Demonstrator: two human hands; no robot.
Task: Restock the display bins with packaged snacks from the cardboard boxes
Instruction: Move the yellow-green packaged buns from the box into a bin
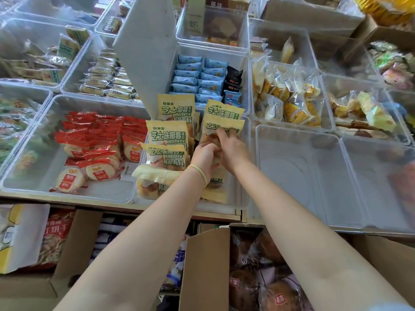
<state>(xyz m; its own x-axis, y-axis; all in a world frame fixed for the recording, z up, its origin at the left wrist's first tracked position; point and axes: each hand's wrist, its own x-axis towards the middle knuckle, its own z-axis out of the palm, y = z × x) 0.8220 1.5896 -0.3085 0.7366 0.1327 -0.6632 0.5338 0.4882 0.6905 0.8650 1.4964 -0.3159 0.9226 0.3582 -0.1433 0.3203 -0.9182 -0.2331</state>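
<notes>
The yellow bread packets (167, 138) you are stocking stand in 2 rows in the clear bin (243, 158) at the front middle of the display, and you are working the right-hand row. Your right hand (232, 151) has its fingers closed over the top of 1 packet (221, 129), pinching the film just below the seal, while your left hand (203, 157) is curled around the packets directly in front of it, seemingly steadying them. Judge these as light, air-puffed pillow bags with soft buns inside: the film is slick and crinkly, so squeeze gently and take hold at the flat top seal or across the broad sides rather than crushing the middle. Your arms cover the front of the right row, so you cannot count how many packets sit there or see how much room is left. The next clear bin to the right (298, 176) looks empty. Below the shelf edge, an open cardboard box (206, 265) holds brown wrapped buns (278, 295), partly cut off by the frame.
</notes>
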